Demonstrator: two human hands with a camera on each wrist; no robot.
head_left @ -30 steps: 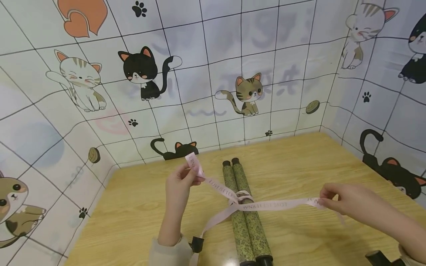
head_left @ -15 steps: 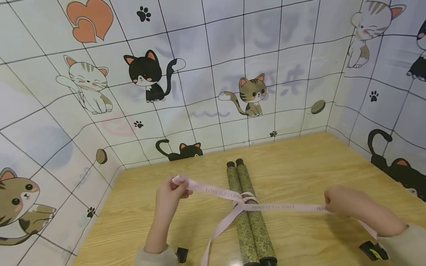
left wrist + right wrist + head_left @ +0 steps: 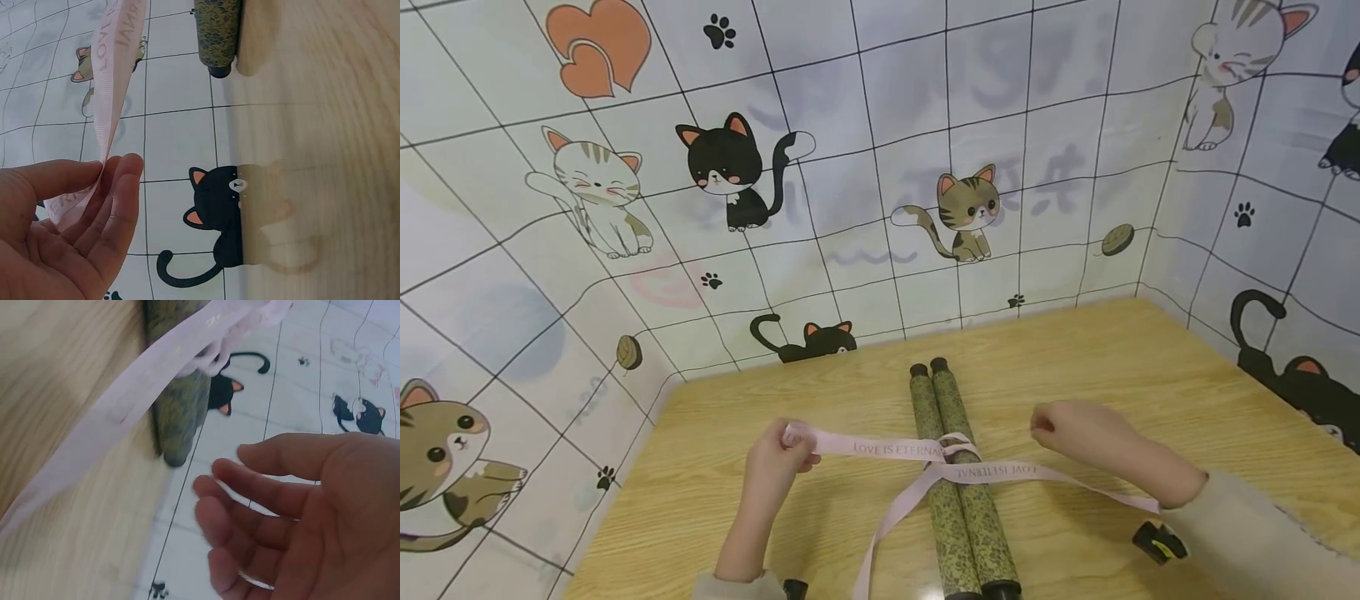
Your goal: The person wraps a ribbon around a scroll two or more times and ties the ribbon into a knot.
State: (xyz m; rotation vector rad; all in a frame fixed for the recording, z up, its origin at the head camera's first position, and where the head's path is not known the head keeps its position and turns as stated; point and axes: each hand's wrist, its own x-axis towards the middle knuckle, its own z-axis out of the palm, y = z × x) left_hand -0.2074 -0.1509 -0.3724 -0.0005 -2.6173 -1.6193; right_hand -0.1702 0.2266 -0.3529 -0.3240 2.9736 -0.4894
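Two slim scrolls [image 3: 951, 525] with green mottled covering and black end knobs lie side by side on the table. A pink ribbon [image 3: 895, 449] printed "LOVE IS ETERNAL" is wound round their middle. Between thumb and fingers, my left hand [image 3: 778, 458] pinches one ribbon end, stretched out to the left; the left wrist view shows the ribbon [image 3: 115, 69] narrowing to that pinch. My right hand [image 3: 1086, 433] hovers right of the scrolls, its fingers [image 3: 215, 522] loosely curled with nothing in them. The other ribbon length [image 3: 1000, 473] runs slack below it, toward the right sleeve.
A third stretch of ribbon [image 3: 889, 521] trails to the front edge of view, left of the scrolls. The wooden table [image 3: 1060, 367] meets a cat-printed wall covering [image 3: 850, 192] at the back and sides. Black wrist gear [image 3: 1159, 542] shows by the right sleeve.
My right hand has let go of its ribbon length and moved left toward the scrolls; that length now sags. My left hand has moved lower and slightly left, still pinching its end.
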